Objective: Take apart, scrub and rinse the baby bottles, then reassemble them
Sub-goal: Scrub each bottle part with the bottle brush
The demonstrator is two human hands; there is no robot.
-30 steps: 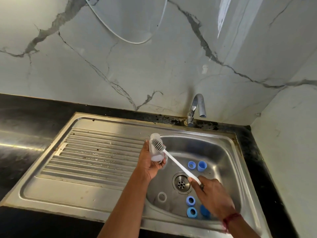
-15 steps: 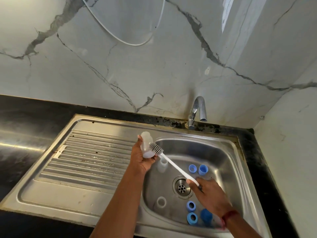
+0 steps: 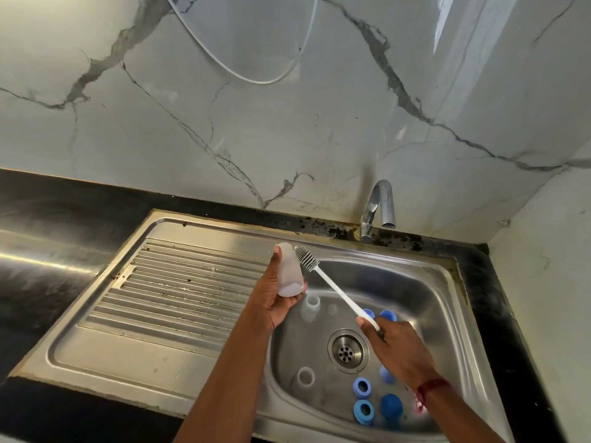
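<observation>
My left hand (image 3: 271, 298) grips a frosted clear bottle body (image 3: 288, 270) above the left rim of the sink basin (image 3: 425, 282). My right hand (image 3: 395, 346) holds the white handle of a bottle brush (image 3: 335, 287); its grey bristle head lies against the bottle's right side, outside it. Another clear bottle (image 3: 310, 306) stands in the basin, and a third one (image 3: 305, 377) stands near the front. Several blue rings and caps (image 3: 363, 410) lie on the basin floor.
The chrome tap (image 3: 379, 207) stands behind the basin with no water running. The drain (image 3: 347, 351) sits mid-basin. A ribbed steel drainboard (image 3: 179, 289) extends left, framed by black countertop (image 3: 48, 203). Marble walls close in behind and at right.
The brush head has come out from the bottle's front and now lies along its right side. My left hand has lifted the bottle slightly up and left.
</observation>
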